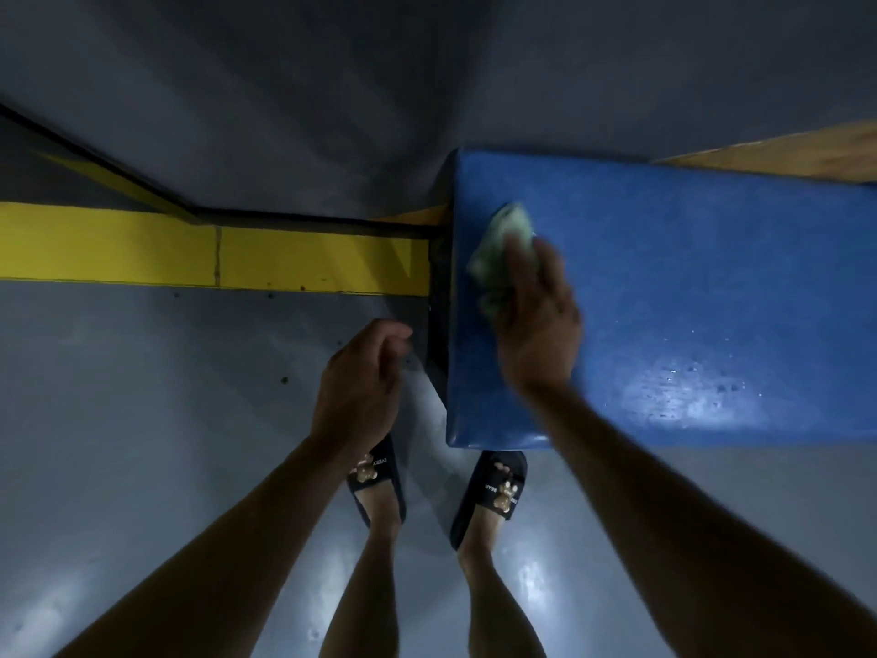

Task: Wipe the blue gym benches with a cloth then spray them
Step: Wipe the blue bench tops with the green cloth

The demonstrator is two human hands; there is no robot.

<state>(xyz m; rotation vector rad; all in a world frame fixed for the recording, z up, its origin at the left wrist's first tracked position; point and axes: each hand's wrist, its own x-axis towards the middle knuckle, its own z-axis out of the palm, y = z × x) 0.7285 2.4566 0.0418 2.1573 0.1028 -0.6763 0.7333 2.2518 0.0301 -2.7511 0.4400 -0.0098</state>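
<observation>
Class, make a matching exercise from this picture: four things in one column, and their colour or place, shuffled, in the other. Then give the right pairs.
Things:
1. cloth
2. bench
3. left hand
4. floor stripe

Descriptions:
A. yellow
B. blue, with wet drops near its front edge
C. greenish, pressed under the right hand
D. empty, held over the grey floor beside the bench end

Pairs: 1-C, 2-B, 3-D, 4-A

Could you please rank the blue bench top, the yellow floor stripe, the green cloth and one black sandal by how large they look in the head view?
1. blue bench top
2. yellow floor stripe
3. black sandal and green cloth: similar, cloth partly hidden, so unranked.
</observation>
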